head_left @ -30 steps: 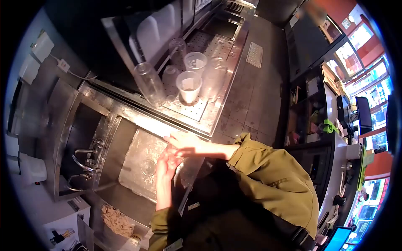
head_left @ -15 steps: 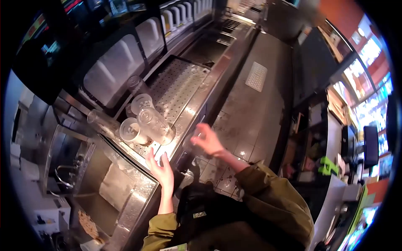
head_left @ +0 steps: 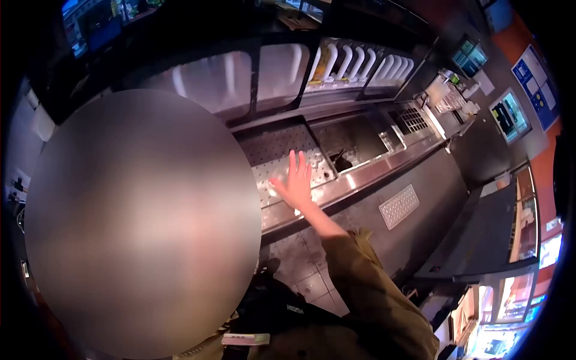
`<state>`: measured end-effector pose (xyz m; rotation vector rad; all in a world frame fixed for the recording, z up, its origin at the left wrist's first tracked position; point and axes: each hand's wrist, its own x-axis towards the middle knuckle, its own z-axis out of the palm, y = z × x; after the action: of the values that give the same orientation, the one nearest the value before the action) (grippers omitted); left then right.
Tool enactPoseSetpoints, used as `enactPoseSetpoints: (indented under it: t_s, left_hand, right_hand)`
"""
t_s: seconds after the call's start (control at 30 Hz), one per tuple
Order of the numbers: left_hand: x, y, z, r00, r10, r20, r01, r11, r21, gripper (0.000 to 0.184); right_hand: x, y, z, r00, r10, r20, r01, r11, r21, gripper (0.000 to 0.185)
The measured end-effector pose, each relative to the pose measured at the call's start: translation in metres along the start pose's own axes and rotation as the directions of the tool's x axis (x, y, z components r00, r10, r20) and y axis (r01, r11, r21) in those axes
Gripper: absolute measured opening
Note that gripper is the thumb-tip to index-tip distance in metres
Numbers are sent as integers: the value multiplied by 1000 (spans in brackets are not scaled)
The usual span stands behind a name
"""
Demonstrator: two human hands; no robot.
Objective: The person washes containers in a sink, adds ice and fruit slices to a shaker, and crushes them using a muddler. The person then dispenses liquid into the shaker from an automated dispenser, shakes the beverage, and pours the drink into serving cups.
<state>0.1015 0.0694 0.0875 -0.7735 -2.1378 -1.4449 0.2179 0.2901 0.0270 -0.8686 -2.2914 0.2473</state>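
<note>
My right hand [head_left: 295, 185] reaches over the perforated metal drainboard [head_left: 279, 144] of the counter. Its fingers are stretched out and apart, and nothing is in it. Whether the palm touches the metal I cannot tell. A large round blurred patch covers the left half of the view. It hides the near end of the drainboard, and my left hand cannot be made out. No clear plastic cups show outside the blur.
Beyond the drainboard lies a sunken metal basin [head_left: 354, 147], then a black grid [head_left: 413, 120]. Pale handled panels [head_left: 279, 72] line the back. To the right, a perforated mat [head_left: 399, 207] lies on the dark floor.
My view has swung, bringing more of the counter's far end in. My right hand has gone from above the floor to over the drainboard, fingers spread. Blur now covers the cups and left hand's area.
</note>
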Motion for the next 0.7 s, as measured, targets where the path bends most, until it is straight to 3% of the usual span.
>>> enactPoseSetpoints:
  t_s: [0.1,0.17,0.23,0.3,0.33,0.4,0.43,0.47,0.5,0.53,0.57,0.6,0.63,0.7]
  left_hand:
    - [-8,39,-22,997,59,-39,-60,998,-21,60]
    - [0,103,-10,996,21,-92,-51,939,-340,60]
    - [-12,159,20,989,-143,-36,99,825,-557,59]
    - [-38,211,80,917,-344,200,377,589,-715,58]
    - [-54,235,117,863,-369,344,490,449,-748,45]
    - [-114,282,223,604,-326,727,782,67,-620,21]
    - [-157,310,275,420,-273,865,885,-86,-457,10]
    - [-207,336,325,177,-141,974,946,-247,-207,16]
    - [-243,386,358,-38,-142,989,988,-154,16,32]
    - [-286,427,384,-319,-105,942,905,-329,270,42]
    - [-326,465,408,-570,77,818,728,-414,546,53]
    - [-368,488,430,-610,273,744,621,-418,663,56]
    - [-401,510,452,-637,467,613,494,-364,790,61]
    - [-408,558,486,-770,267,580,626,141,767,60]
  right_hand:
    - [-4,11,-56,988,-156,-6,152,954,258,67]
    - [-27,36,-91,969,-217,115,141,877,460,60]
    - [-54,82,-124,944,-183,273,-3,824,567,52]
    - [-79,152,-158,911,-42,411,-214,802,557,58]
    - [-109,199,-164,860,117,496,-440,660,608,73]
    - [-146,265,-212,955,143,260,-294,587,755,103]
    - [-170,316,-234,937,243,253,-345,516,784,107]
    - [-175,348,-267,924,350,155,-316,472,823,107]
    - [-178,378,-300,890,452,50,-271,437,858,107]
    - [-169,398,-339,838,542,-52,-214,416,884,108]
    - [-155,419,-378,813,539,-220,-122,527,841,106]
    - [-135,438,-411,755,514,-406,-33,649,760,103]
    - [-129,466,-437,754,517,-405,-120,715,689,102]
    - [-123,525,-485,719,549,-427,-299,798,523,99]
